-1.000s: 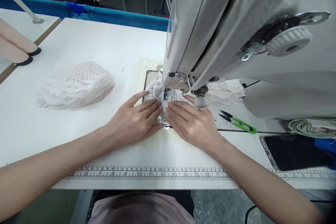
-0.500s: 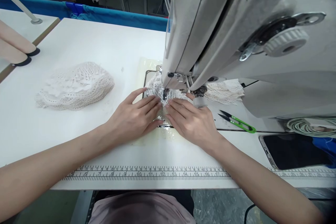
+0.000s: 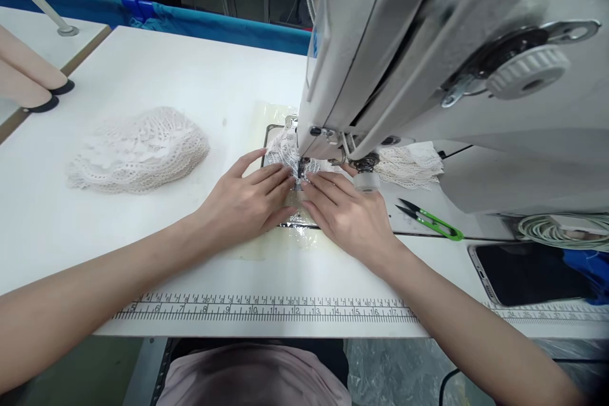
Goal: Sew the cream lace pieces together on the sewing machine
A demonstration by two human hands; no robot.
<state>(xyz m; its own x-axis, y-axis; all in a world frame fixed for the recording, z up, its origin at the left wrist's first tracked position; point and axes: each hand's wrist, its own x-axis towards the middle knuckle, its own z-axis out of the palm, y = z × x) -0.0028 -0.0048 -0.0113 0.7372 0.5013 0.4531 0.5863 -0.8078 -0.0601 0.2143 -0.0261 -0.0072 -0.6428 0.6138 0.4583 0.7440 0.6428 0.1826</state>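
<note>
The small piece of white openwork lace [image 3: 285,152] lies on the metal needle plate under the presser foot of the grey industrial sewing machine [image 3: 428,63], about midway along the white table [image 3: 166,76] and back from its front edge. My left hand [image 3: 242,206] lies flat on its left part, fingers stretched out and close together, pressing down and gripping nothing. My right hand [image 3: 352,219] presses the right part in the same way, its fingertips almost meeting the left hand's just in front of the needle.

More white lace [image 3: 409,165] is bunched behind the foot, towards the right edge. Green-handled thread snips [image 3: 431,221] lie just right of my right hand, and a dark phone [image 3: 528,273] sits near the front right corner. A heap of white lace pieces [image 3: 137,149] rests towards the left edge. A printed ruler strip [image 3: 266,312] runs along the front edge.
</note>
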